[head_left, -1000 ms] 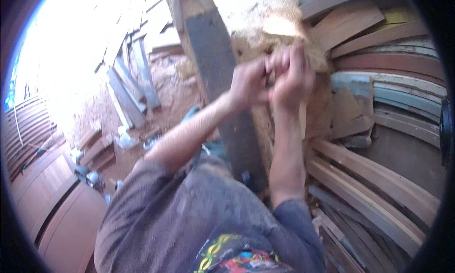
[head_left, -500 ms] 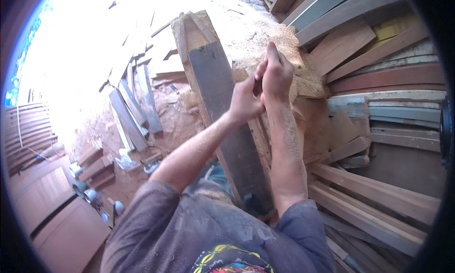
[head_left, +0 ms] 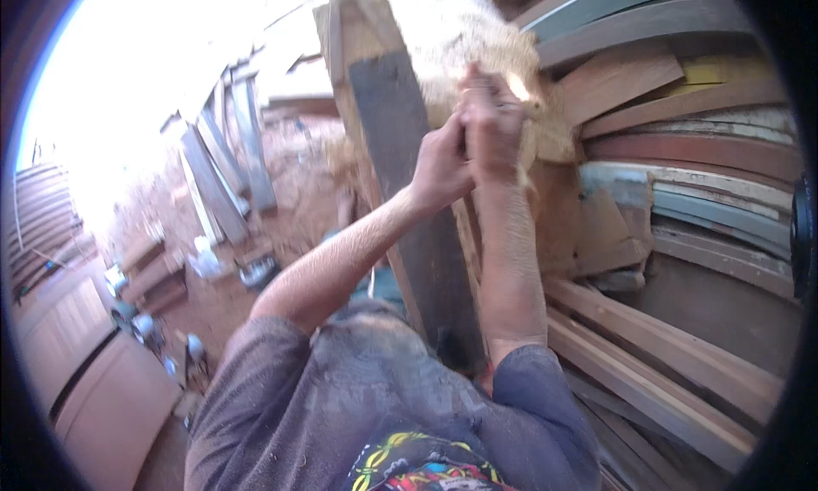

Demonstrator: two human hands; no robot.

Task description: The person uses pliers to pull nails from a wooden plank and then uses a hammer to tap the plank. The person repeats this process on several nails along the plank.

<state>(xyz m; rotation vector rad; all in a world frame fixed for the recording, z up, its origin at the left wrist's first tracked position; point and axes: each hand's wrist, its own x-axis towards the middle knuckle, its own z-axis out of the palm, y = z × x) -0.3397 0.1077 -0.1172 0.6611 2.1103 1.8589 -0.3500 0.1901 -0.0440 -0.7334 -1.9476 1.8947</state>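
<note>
While both forearms rise from the lower middle of the frame, the two hands meet at the upper centre, pressed side by side against one tall plank point(head_left: 400, 193). The left hand point(head_left: 440, 169) is curled shut with its knuckles up, and the right hand point(head_left: 492, 120) is closed just beside it, touching it; whether they pinch a small thing between them or only grip the wood cannot be told, since the fingers hide it. That plank stands nearly upright, running from the top centre down to the person's chest, dark grey along most of its face and pale at its top end. Just right of the hands lies one pale, sawdust-covered slab point(head_left: 477, 40), behind and around the right hand.

Across the right half of the frame a stack of boards point(head_left: 682, 201) lies in layers, red-brown, grey and bluish, too many to count surely; one loose brown offcut point(head_left: 609, 231) leans among them. At the upper left, about four grey boards point(head_left: 226, 167) lean together on reddish ground point(head_left: 298, 193). Lower left shows one large brown panel point(head_left: 94, 372) and a few small blurred items beside it. No containers can be made out.
</note>
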